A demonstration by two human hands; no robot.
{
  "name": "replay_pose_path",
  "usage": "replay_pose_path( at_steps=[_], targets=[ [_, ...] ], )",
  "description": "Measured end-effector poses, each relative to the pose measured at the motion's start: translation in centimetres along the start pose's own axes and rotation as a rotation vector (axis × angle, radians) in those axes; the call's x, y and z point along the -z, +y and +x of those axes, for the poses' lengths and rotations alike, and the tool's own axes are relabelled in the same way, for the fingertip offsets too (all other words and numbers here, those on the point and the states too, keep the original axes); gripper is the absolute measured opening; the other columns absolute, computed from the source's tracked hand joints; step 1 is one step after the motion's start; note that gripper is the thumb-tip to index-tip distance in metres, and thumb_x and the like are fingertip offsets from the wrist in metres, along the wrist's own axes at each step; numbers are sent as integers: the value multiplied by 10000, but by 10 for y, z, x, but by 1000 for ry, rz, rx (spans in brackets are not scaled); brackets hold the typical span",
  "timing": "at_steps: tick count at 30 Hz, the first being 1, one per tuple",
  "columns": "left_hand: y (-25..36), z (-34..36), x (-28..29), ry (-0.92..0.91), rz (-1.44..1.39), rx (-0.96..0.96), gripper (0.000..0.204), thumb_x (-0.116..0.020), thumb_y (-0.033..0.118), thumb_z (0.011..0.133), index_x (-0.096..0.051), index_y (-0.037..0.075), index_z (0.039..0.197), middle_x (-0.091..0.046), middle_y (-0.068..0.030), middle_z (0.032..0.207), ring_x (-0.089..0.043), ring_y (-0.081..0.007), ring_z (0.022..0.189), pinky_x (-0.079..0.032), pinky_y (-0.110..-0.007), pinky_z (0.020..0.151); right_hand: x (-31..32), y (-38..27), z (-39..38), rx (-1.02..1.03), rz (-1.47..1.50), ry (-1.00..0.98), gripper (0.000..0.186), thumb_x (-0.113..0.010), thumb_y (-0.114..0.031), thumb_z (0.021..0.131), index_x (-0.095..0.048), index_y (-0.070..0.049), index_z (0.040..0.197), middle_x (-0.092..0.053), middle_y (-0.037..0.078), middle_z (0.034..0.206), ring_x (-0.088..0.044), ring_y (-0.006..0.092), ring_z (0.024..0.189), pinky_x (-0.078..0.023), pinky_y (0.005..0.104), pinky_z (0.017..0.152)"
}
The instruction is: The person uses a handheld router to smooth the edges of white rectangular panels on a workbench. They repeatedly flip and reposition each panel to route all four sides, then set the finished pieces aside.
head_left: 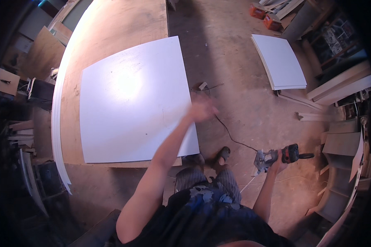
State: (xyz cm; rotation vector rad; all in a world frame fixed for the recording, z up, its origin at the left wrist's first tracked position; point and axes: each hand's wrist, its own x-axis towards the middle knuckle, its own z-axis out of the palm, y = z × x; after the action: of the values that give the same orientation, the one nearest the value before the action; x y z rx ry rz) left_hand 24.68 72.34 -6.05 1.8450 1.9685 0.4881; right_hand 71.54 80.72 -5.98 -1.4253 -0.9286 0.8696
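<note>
Hanging in right hand — saw

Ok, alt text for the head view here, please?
A person's right hand grips a circular saw at their side, while the blurred left hand reaches over the right edge of a white panel lying on a plywood workbench.

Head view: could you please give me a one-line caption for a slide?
Left hand reaches over the white panel's right edge on a plywood bench; right hand holds a corded circular saw.

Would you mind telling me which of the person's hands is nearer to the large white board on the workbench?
Left. The left hand is at the white board's right edge; the right hand holds a power saw away from it.
</note>
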Motion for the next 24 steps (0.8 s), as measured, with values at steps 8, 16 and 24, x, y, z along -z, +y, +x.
replay_pose_path(
  at_steps=[8,16,24],
  targets=[
    [231,-85,-86,307,-589,-58,271,-664,269,906,-686,38,1047,-688,-155,1054,-641,-335,1028,-492,-408,928,-37,-31,6,40,-30,-20,526,-879,-130,722,-604,-15,1155,-665,68,1010,-633,194,887,-516,337,857],
    [316,-95,-54,415,-456,270,296,-733,285,848,-623,27,755,-638,-102,719,-640,-282,669,-494,-405,637,-65,-79,1,43,347,-195,543,-898,-152,718,-586,-9,1139,-632,47,1031,-614,152,911,-487,287,866],
    [355,-79,-84,546,-41,318,351,-728,396,842,-601,69,837,-619,-77,668,-654,-284,642,-473,-413,563,-54,-109,-5,-13,526,-213,517,-884,-103,731,-575,-19,1137,-626,45,1052,-610,146,927,-493,285,865]
  ],
)
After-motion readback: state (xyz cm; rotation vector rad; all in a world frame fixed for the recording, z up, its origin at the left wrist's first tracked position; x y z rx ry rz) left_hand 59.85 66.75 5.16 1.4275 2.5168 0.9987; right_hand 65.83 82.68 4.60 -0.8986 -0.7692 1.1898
